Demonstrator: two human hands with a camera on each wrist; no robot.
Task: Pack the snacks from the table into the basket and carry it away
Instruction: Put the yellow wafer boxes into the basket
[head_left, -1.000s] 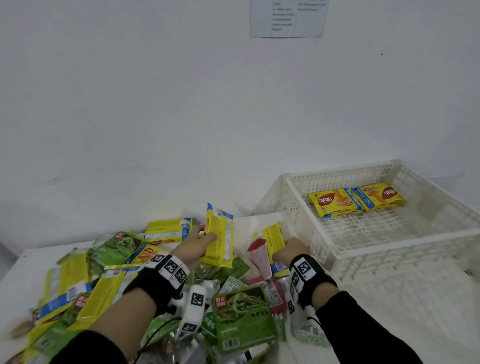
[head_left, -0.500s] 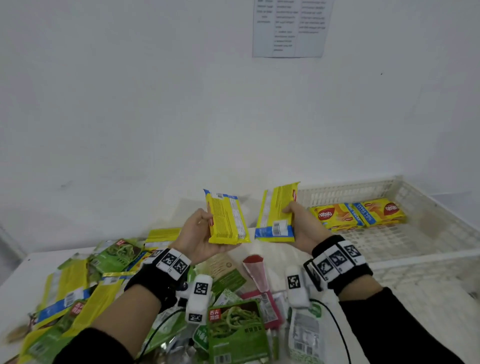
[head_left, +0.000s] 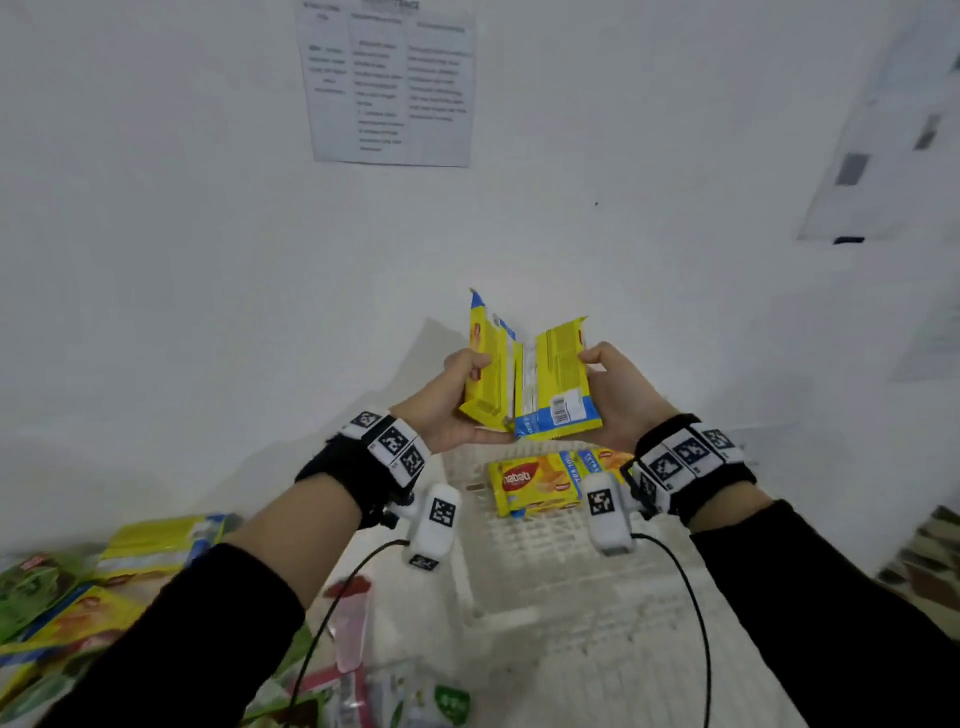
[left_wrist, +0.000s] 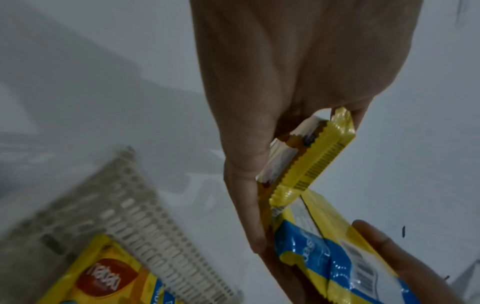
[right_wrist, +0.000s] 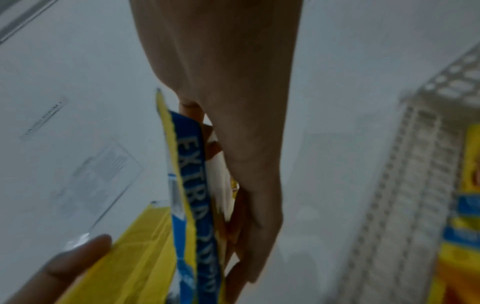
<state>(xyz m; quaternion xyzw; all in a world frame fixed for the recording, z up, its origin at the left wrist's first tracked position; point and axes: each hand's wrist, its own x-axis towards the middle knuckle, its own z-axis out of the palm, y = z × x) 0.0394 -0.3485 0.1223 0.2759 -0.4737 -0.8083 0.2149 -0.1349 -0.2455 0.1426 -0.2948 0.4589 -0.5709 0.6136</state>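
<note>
Basket (head_left: 519, 582) holds 2 packets (head_left: 540, 483); each hand grips 1 yellow packet.

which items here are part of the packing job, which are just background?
Job:
left hand gripping a yellow packet
right hand gripping a second yellow packet
white basket, yellow packs inside
snack pile on the table

Background:
printed sheet on the wall

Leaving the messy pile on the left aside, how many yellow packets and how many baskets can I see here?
Held yellow packets: 2, one per left hand and right hand
Basket yellow packets: 2
White basket: 1
Total: 5
</note>
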